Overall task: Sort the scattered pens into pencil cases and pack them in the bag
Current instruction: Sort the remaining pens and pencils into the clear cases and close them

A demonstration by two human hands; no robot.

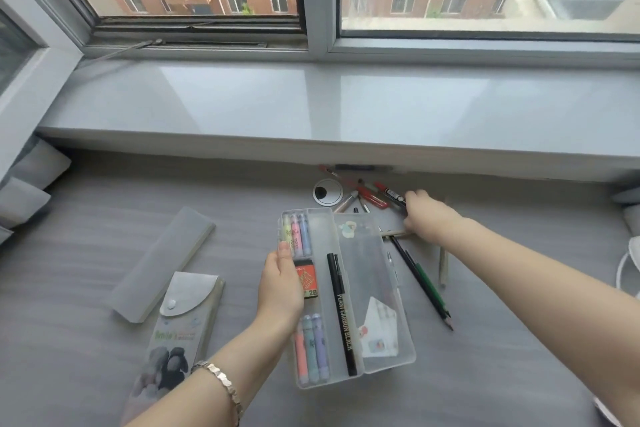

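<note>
A clear plastic pencil case (377,291) lies open on the grey desk, holding pastel highlighters, an orange lead box and a black pen (341,314). My left hand (282,282) grips the case's left edge. My right hand (427,215) reaches past the open lid into a pile of scattered pens (372,196) and grips a black pen with a red end (393,192). Dark pencils (424,282) lie right of the case. A frosted case (162,262) and a grey snap pouch (176,333) lie at the left.
A round cable grommet (327,192) sits in the desk behind the case. The wide grey windowsill (311,107) overhangs the desk's far edge. Grey cushions (24,191) lie at the far left. A white object (630,267) shows at the right edge.
</note>
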